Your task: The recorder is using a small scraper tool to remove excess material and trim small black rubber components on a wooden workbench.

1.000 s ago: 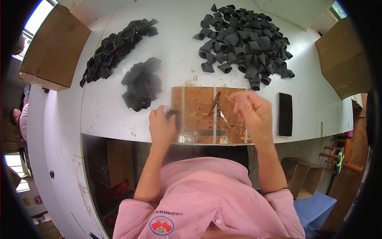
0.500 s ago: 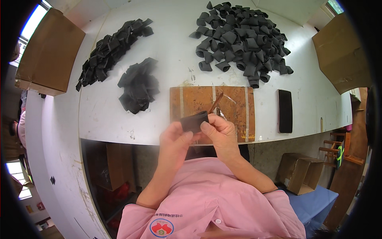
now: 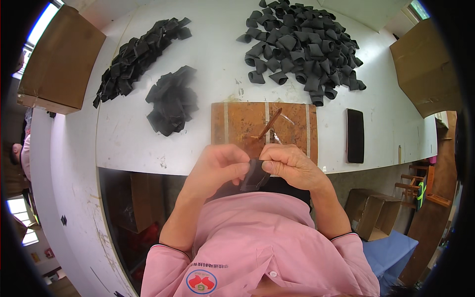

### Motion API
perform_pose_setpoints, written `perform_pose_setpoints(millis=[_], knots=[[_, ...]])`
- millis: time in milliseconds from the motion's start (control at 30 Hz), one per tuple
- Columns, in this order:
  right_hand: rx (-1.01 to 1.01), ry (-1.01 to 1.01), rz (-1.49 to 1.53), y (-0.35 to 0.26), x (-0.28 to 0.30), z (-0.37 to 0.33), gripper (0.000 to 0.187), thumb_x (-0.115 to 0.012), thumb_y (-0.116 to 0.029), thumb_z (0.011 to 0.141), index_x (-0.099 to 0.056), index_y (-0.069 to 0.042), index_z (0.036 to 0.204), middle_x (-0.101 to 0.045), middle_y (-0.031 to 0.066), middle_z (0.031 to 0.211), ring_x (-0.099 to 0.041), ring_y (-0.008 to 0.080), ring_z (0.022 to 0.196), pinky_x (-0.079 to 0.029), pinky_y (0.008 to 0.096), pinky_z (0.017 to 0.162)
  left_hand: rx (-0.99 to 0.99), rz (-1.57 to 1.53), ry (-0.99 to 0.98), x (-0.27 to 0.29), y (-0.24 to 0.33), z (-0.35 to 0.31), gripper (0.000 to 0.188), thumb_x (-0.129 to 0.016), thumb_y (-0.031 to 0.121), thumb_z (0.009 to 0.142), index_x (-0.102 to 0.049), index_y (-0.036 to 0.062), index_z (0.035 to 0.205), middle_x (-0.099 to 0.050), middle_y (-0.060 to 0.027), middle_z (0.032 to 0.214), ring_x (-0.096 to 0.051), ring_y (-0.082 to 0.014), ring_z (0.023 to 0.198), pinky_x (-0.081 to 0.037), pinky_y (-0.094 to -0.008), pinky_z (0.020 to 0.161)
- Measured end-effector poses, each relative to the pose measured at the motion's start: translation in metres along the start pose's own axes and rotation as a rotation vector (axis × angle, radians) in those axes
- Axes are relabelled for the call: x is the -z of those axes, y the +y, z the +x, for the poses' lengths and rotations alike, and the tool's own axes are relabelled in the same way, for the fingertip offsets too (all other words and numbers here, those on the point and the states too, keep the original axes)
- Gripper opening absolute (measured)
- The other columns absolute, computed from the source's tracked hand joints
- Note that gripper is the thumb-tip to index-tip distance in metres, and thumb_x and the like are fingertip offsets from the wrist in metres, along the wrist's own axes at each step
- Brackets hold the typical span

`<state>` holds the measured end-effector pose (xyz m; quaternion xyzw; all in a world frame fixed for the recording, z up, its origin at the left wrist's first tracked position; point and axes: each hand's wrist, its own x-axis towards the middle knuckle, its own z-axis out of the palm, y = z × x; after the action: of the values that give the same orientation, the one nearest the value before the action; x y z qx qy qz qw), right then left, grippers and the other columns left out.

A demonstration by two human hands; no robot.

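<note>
A small dark fabric piece (image 3: 254, 177) hangs between my two hands at the table's front edge. My left hand (image 3: 225, 166) pinches its upper left corner with thumb and fingertips. Its right upper edge is gripped by my right hand (image 3: 287, 164), thumb on top and fingers curled under. Just beyond them lies a worn brown board (image 3: 237, 121) with pale strips, and on it rests a slim brown tool (image 3: 271, 122), its lower end near my hands. I cannot make out what kind of tool it is.
Black rolled pieces form a large heap (image 3: 307, 44) at the back right. Flat dark pieces lie in a long pile (image 3: 141, 54) and a smaller pile (image 3: 171, 101) on the left. A phone (image 3: 355, 136) lies right of the board. Cardboard boxes (image 3: 62, 59) flank the table.
The fabric piece has come nearer my body and turned from lying sideways to hanging downward. Both hands have shifted their grip to its upper edge, elbows spread wider.
</note>
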<state>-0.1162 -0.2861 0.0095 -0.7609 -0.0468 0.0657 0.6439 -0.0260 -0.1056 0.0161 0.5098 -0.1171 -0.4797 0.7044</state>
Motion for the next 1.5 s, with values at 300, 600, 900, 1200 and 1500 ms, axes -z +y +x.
perform_pose_setpoints(millis=[300,600,900,1200,1500], knots=[[0.139,0.608,-0.234,-0.018,-0.040,0.001,0.017,-0.067,-0.003,0.067,-0.056,0.000,0.079,-0.052,0.0094,0.073,-0.053,0.0220,0.065,-0.043,0.0298,0.053,-0.425,0.457,0.378,-0.026,-0.027,0.001,0.006,-0.060,-0.001,0.073,-0.056,-0.0006,0.077,-0.056,-0.0042,0.065,-0.052,-0.0075,0.056,-0.042,-0.0222,0.049],[0.335,0.820,-0.780,-0.001,-0.047,0.015,0.014,-0.058,0.007,0.065,-0.057,0.001,0.078,-0.052,0.0105,0.071,-0.053,0.0222,0.061,-0.042,0.0308,0.051,-0.575,0.232,0.610,-0.043,-0.024,0.011,0.011,-0.058,-0.006,0.072,-0.056,-0.0018,0.081,-0.057,-0.0038,0.063,-0.046,-0.0054,0.043,-0.037,-0.0185,0.040],[-0.067,0.190,1.153,0.001,-0.027,0.000,0.010,-0.060,-0.011,0.078,-0.060,-0.001,0.080,-0.048,-0.0032,0.068,-0.040,0.0049,0.061,-0.031,0.0189,0.054,-0.503,0.136,0.457,-0.047,-0.012,0.006,0.022,-0.053,-0.011,0.072,-0.051,-0.0032,0.092,-0.053,-0.0034,0.071,-0.041,-0.0022,0.045,-0.031,-0.0164,0.040],[0.023,0.308,0.435,-0.063,0.010,0.011,0.023,-0.054,-0.025,0.085,-0.052,-0.005,0.073,-0.044,-0.0068,0.064,-0.033,0.0020,0.055,-0.026,0.0172,0.048,-0.371,-0.516,-0.095,-0.046,0.031,0.015,0.025,-0.051,-0.005,0.075,-0.050,0.0016,0.100,-0.059,-0.0163,0.081,-0.036,-0.0027,0.037,-0.025,-0.0166,0.032],[0.000,0.123,0.695,-0.033,0.023,0.033,0.024,-0.052,-0.025,0.087,-0.053,-0.004,0.075,-0.042,-0.0075,0.061,-0.033,0.0011,0.054,-0.026,0.0172,0.046,-0.127,-0.722,-0.111,-0.032,0.020,0.033,0.017,-0.047,0.007,0.085,-0.051,-0.0017,0.099,-0.057,-0.0068,0.073,-0.032,-0.0025,0.032,-0.025,-0.0160,0.032]])
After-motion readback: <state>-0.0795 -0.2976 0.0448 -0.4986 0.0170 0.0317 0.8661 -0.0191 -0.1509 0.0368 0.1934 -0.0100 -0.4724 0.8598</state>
